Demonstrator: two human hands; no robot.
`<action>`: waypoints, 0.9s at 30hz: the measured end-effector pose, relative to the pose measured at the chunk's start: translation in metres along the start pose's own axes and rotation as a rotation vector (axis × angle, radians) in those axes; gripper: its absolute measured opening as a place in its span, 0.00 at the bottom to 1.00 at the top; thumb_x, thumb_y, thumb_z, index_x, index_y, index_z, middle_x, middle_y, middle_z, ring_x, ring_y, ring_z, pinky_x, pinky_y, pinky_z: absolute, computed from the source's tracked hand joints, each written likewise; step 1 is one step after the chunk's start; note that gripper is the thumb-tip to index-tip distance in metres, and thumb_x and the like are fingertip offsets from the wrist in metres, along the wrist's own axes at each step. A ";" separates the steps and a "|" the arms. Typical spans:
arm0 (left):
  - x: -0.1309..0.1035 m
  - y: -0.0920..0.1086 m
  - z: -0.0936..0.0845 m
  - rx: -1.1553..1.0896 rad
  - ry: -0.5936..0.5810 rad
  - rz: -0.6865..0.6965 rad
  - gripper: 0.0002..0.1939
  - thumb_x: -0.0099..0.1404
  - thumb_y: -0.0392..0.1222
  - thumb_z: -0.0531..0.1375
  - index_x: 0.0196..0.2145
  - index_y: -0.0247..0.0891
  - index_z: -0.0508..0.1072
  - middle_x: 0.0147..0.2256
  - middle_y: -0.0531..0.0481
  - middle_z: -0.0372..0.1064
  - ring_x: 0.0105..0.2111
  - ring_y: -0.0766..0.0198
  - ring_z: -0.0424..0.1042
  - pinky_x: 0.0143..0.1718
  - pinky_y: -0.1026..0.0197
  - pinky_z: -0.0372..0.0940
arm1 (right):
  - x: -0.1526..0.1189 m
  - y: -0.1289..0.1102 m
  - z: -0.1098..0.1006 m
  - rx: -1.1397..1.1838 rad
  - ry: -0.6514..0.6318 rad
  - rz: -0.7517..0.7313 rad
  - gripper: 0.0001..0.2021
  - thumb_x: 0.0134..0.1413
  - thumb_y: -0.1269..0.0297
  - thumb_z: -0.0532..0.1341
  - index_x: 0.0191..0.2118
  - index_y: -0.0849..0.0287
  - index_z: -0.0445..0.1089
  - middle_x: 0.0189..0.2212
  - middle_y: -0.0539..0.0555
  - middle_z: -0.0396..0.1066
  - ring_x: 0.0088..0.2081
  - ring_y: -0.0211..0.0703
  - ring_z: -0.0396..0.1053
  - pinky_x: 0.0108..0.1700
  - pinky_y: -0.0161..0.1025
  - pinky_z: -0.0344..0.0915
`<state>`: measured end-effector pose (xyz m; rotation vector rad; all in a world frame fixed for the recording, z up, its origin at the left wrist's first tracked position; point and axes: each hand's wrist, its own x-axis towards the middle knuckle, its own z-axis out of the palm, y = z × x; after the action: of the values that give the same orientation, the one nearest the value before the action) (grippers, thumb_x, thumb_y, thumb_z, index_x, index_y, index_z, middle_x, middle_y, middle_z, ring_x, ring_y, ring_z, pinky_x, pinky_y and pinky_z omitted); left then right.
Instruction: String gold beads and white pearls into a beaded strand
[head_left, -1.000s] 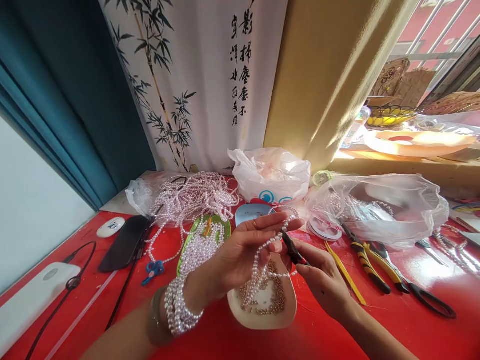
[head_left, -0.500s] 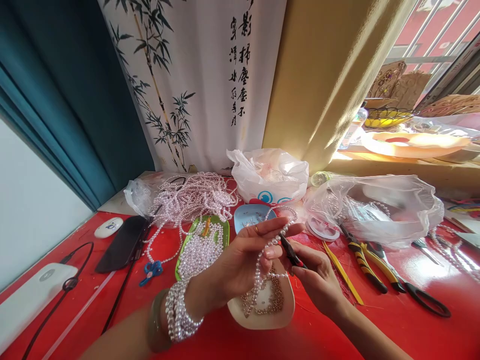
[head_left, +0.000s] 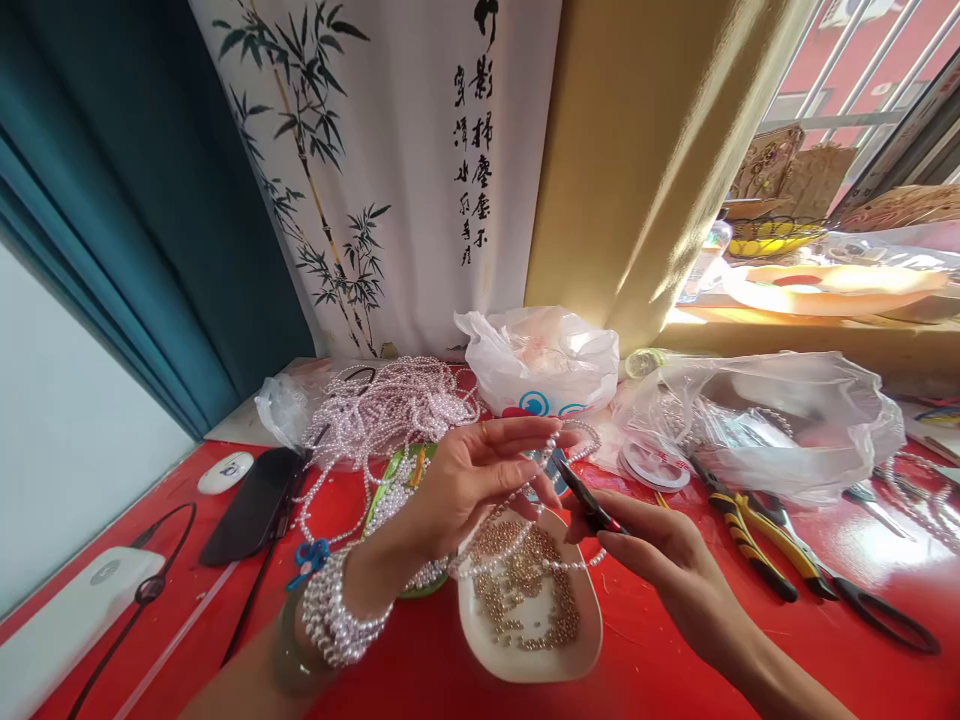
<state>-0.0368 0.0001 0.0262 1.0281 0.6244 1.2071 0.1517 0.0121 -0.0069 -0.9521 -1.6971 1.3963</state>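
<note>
My left hand (head_left: 465, 480) is closed on a strand of pearl beads (head_left: 551, 445), pinched between thumb and fingers. Lower down, the strand loops over a cream dish (head_left: 469, 640) of small gold beads. Wrapped around a small pair of black-and-red pliers (head_left: 589, 500) is my right hand (head_left: 667, 545). The pliers' tips sit close beside the strand; whether they touch it I cannot tell. A green tray (head_left: 424, 590) of white pearl beads lies partly hidden behind my left forearm. Behind my fingers only a bit of a blue dish (head_left: 556, 468) shows.
Tangled pearl strands (head_left: 397, 400) pile up at the back left, near a black phone (head_left: 247, 510) and blue scissors (head_left: 307, 560). Plastic bags (head_left: 540, 360) stand behind. Yellow-black pliers (head_left: 750, 540) and a white spool (head_left: 652, 465) lie right.
Both hands have shifted relative to the dishes, and more of the gold beads shows. My left fingers now cover most of the blue dish. The pliers' tips stand slightly farther left.
</note>
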 end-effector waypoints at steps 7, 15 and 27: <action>-0.004 0.007 0.001 0.416 0.074 0.024 0.17 0.54 0.35 0.58 0.43 0.36 0.71 0.23 0.49 0.70 0.25 0.67 0.68 0.28 0.66 0.65 | -0.004 -0.009 -0.003 -0.331 0.022 -0.049 0.17 0.49 0.57 0.56 0.44 0.58 0.70 0.33 0.57 0.73 0.37 0.48 0.69 0.36 0.43 0.67; -0.006 0.000 -0.001 0.649 0.123 0.151 0.18 0.54 0.34 0.58 0.44 0.40 0.70 0.26 0.50 0.71 0.22 0.69 0.65 0.22 0.68 0.60 | -0.005 -0.014 -0.004 -0.643 0.088 -0.274 0.16 0.50 0.62 0.55 0.45 0.56 0.69 0.39 0.58 0.72 0.37 0.48 0.70 0.33 0.39 0.69; -0.011 -0.004 0.007 0.815 0.104 0.369 0.19 0.56 0.29 0.54 0.44 0.45 0.69 0.45 0.52 0.67 0.47 0.62 0.65 0.52 0.55 0.56 | -0.012 -0.011 0.006 -1.084 0.353 -0.500 0.15 0.50 0.63 0.53 0.41 0.60 0.71 0.32 0.58 0.73 0.27 0.46 0.71 0.25 0.39 0.66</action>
<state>-0.0324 -0.0123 0.0243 1.8284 1.0868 1.3554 0.1509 -0.0027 0.0021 -1.0933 -2.1767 -0.1055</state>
